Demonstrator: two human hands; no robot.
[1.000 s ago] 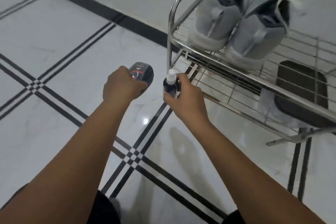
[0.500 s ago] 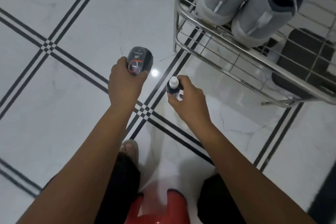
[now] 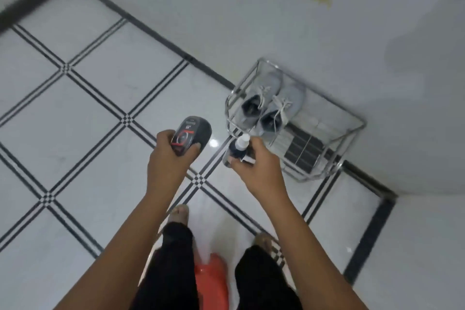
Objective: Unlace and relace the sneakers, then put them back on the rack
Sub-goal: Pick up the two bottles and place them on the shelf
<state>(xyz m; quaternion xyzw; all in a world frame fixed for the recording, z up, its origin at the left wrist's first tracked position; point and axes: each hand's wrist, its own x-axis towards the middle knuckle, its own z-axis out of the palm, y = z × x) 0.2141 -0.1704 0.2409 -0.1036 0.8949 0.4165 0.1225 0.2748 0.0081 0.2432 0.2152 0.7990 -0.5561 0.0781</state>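
Dark plastic fills both my hands: left hand (image 3: 168, 161) wraps a black oval case (image 3: 192, 133), right hand (image 3: 259, 166) pinches a small white-capped bottle (image 3: 239, 150). Grey sneakers (image 3: 266, 108) sit on the wire rack (image 3: 352, 131) ahead-right, toes pointing away, laces looking tied, nearer my right hand. I'd guess both need emptying first.

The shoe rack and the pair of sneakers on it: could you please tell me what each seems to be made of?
Shoe rack: looks like polished metal, chromed or stainless, judging by its thin shiny silver tubes and wire shelves that catch the light.

Sneakers: the uppers look like soft matte grey fabric, probably knit or mesh, with white woven laces; motion blur leaves the weave unclear.
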